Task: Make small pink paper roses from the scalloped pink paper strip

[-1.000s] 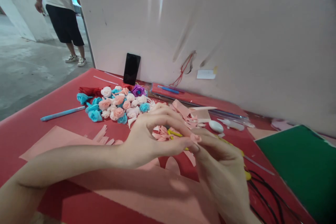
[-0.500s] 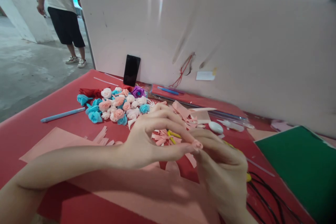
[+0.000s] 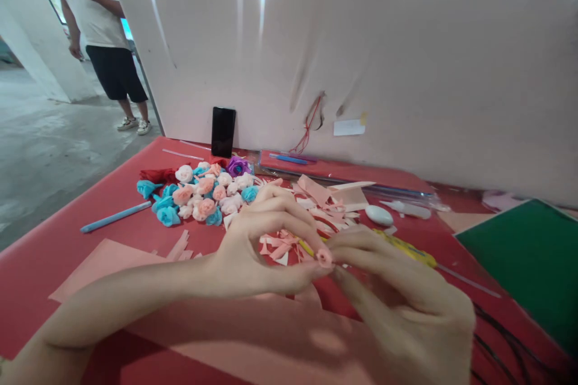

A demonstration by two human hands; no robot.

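My left hand (image 3: 257,246) and my right hand (image 3: 397,295) meet over the red table (image 3: 54,240). Between their fingertips sits a small rolled pink paper rose (image 3: 324,257). The left thumb and fingers pinch it from the left. The right fingers close on it from the right. Under both hands lies a large pink paper sheet (image 3: 217,337). Just behind the fingers lies a heap of pink paper scraps (image 3: 316,204).
A pile of finished paper roses (image 3: 203,192) in pink, white, blue and purple lies at the left. Nearby are a blue pen (image 3: 115,217), a black phone (image 3: 223,132) leaning on the white board, a yellow tool (image 3: 406,246), a green sheet (image 3: 528,258). A person (image 3: 103,30) stands far left.
The view has tilted and shifted slightly. Both hands stay together on the small pink rose, turning it a little between the fingertips; it now sits lower and further left in view.
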